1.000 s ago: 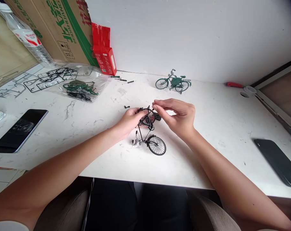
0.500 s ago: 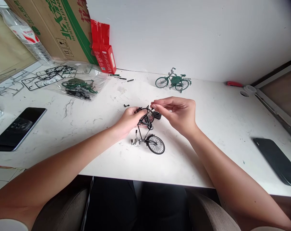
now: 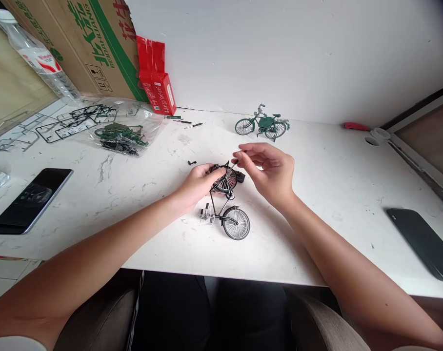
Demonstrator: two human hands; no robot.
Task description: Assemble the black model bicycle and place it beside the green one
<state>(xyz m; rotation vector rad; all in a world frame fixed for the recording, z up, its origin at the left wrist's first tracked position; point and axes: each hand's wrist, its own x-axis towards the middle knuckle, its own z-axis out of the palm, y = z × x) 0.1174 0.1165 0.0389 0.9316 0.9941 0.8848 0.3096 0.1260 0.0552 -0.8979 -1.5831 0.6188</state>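
A black model bicycle (image 3: 237,223) is tipped on its side, its front wheel and silver handlebar towards me. My left hand (image 3: 200,181) is closed around its rear wheel, thumb on top and fingers beneath. My right hand (image 3: 269,168) pinches a small screwdriver (image 3: 234,165); its thin shaft slants down to the middle of the rear wheel. The exact contact at the tip is too small to tell. Beside the rear wheel sits a small black box-like part (image 3: 240,176), partly hidden. A tiny black piece (image 3: 191,162) lies just beyond my left hand.
A finished green model bicycle (image 3: 262,122) stands near the wall. Several small tools (image 3: 194,125) lie by a red packet (image 3: 156,92). To the left are a plastic bag of parts (image 3: 124,134), sprue frames (image 3: 56,129), a bottle and a phone (image 3: 31,200). A dark phone-like object (image 3: 422,241) lies right.
My right hand has shifted slightly up and left, and the screwdriver's shaft now shows reaching the rear wheel. My left hand keeps its hold on the bicycle. The view has tilted slightly.
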